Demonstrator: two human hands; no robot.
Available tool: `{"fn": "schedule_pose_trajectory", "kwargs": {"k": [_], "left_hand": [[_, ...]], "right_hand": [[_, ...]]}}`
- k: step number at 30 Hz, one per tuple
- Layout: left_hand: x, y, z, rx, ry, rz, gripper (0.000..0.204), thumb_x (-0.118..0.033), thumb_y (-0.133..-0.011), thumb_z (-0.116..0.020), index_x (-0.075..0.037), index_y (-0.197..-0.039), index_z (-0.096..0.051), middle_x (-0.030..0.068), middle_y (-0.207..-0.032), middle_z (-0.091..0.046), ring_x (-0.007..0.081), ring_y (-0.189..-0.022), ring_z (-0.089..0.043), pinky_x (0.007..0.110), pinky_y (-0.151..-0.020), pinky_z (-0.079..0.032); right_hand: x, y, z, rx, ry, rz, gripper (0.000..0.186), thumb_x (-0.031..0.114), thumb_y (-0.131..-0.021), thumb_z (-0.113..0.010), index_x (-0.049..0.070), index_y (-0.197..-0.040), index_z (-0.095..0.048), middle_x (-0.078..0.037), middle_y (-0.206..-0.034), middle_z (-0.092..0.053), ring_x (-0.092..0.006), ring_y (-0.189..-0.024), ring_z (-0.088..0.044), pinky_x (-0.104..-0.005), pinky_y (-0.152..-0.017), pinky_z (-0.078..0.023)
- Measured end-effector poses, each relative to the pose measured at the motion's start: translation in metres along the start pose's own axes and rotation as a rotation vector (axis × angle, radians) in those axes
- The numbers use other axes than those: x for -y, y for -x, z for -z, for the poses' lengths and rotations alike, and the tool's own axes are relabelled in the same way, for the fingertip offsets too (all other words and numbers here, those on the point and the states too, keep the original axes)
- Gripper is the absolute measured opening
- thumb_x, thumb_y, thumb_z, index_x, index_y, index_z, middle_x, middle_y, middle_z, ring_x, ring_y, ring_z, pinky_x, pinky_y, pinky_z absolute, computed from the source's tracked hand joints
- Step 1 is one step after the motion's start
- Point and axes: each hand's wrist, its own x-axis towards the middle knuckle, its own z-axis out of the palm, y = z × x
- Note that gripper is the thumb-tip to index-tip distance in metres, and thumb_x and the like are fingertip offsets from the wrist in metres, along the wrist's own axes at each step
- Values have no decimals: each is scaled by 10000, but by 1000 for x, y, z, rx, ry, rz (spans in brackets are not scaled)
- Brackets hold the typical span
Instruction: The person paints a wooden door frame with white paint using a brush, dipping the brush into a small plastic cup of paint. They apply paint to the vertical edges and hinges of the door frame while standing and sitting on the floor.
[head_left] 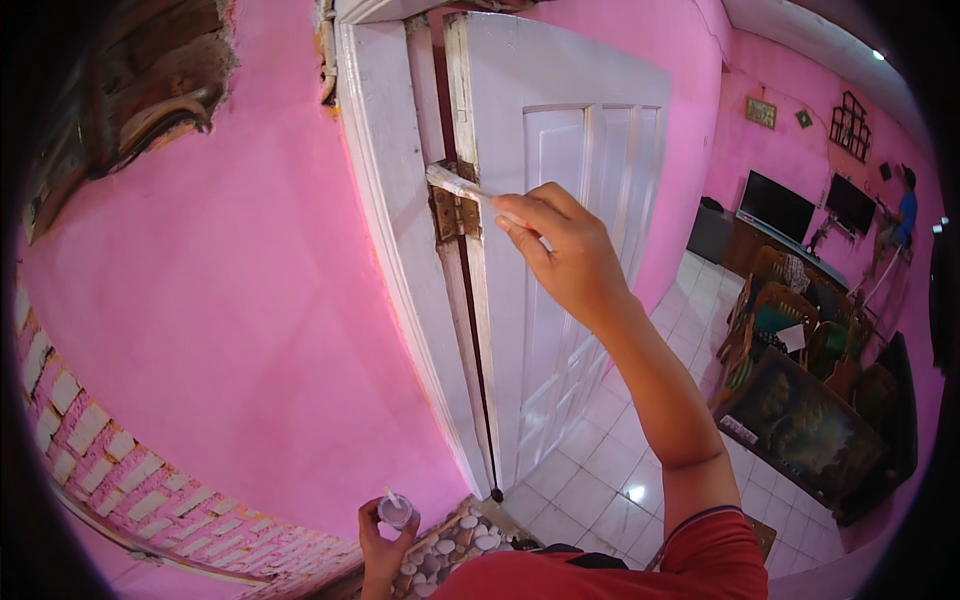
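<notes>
My right hand [560, 245] is closed round the handle of a paintbrush [460, 185], raised in front of me. The whitish bristles lie at the white door frame [395, 110], just above a rusty brown hinge [455, 218]. Beside it stands the white panelled door [555, 150], turned away from the frame so that a narrow dark gap shows along the hinge side. Low down near my body, my left hand [380, 540] grips a small clear cup [397, 512] with pale contents. A thin light stick [390, 493] pokes out of the cup.
A pink wall [230, 330] with a white brick-pattern band [110, 450] fills the left. Beyond the door lie a white tiled floor [610, 480], stacked wooden chairs [790, 310], a dark framed picture [800, 410] and televisions. A person in blue [905, 210] stands raised at the far right.
</notes>
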Motion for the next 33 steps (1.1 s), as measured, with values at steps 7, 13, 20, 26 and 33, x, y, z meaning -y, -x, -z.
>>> {"fn": "schedule_pose_trajectory", "kwargs": {"k": [7,13,20,26,33], "left_hand": [[-18,-1,-12,15,-50,-4,626,-142,-719,-910,-33,-1209,-535,95,-1073,-642,206,-972,-643,358,-893,-519],[-14,-8,-26,68,-10,-57,620,-102,-715,-904,-32,-1211,-537,95,-1074,-646,199,-982,-647,352,-893,-520],[-16,-9,-39,123,68,-49,624,-82,-723,-897,-24,-1227,-534,89,-1080,-645,191,-992,-643,352,-900,-519],[-19,-19,-52,216,117,-67,633,-88,-727,-898,-21,-1238,-531,101,-1122,-635,193,-1024,-634,353,-915,-514],[-27,-37,-70,403,154,-114,650,-114,-724,-901,-27,-1248,-527,101,-1141,-628,198,-1040,-627,357,-932,-504]], "right_hand": [[4,-7,29,-385,-27,32,222,23,-910,-755,65,-1128,-741,-69,-924,-685,-161,-733,-667,-279,-658,-550],[-3,-48,55,-637,113,259,243,15,-878,-787,43,-1116,-748,-77,-918,-699,-157,-739,-665,-282,-667,-538],[15,-66,88,-715,156,346,244,19,-867,-799,47,-1105,-753,-86,-921,-706,-164,-759,-670,-275,-695,-552],[26,-36,134,-762,316,370,278,35,-938,-748,-6,-1212,-724,-97,-985,-725,-134,-812,-688,-262,-749,-570],[71,-4,194,-968,167,228,303,56,-992,-691,-86,-1258,-660,-126,-989,-721,-151,-813,-693,-297,-761,-603]]}}
